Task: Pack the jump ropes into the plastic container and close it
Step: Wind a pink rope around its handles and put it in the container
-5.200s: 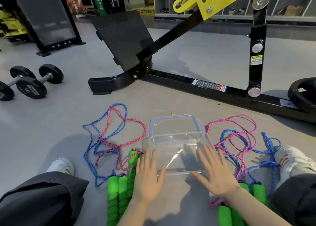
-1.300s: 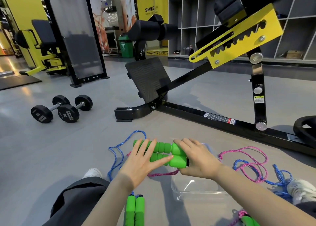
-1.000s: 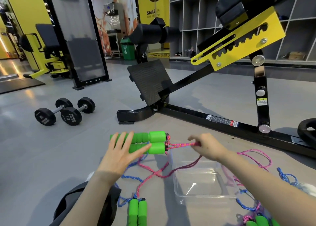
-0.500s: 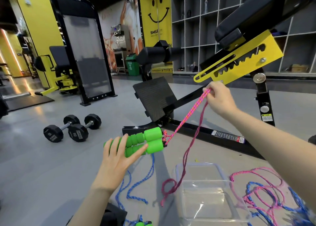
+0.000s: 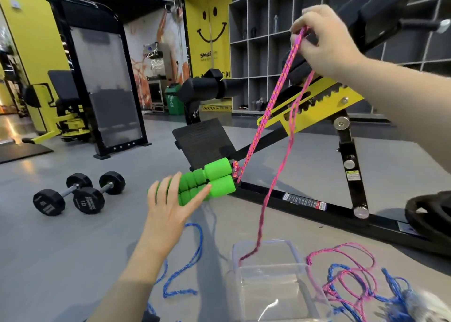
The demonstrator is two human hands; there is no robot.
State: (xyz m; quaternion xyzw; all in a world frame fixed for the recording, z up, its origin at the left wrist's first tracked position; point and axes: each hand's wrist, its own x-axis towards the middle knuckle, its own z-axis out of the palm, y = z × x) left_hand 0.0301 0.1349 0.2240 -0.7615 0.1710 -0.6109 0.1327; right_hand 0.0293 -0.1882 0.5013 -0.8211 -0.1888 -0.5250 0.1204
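- The left hand [image 5: 168, 214] holds two ribbed green foam handles [image 5: 207, 183] side by side in the air, up and to the left of the clear plastic container [image 5: 275, 285]; its fingers lie long over the top of the foam and its thumb presses the lower handle
- The right hand [image 5: 324, 43] is raised high above the container, fingers curled, pinching a pink braided rope [image 5: 271, 102]
- That rope runs taut from the handle ends up to the pinch, then falls slack in a long strand whose low end hangs at the container's far left corner
- The container is a rectangular, see-through tub with rounded corners, standing open on the smooth grey floor [image 5: 73, 248]
- A loose blue braided rope [image 5: 192, 255] curls on the floor left of the container; a tangle of pink and blue ropes [image 5: 346, 277] lies just to its right
- Beyond the container stands a black and yellow steel bench frame [image 5: 305, 199], with a black weight plate [image 5: 429, 214] to its right
- Far left of the container sit two black hexagonal dumbbells [image 5: 78, 194]
- Further back are grey cubby shelves [image 5: 258, 53] and a yellow wall with a smiley face [image 5: 210, 28]
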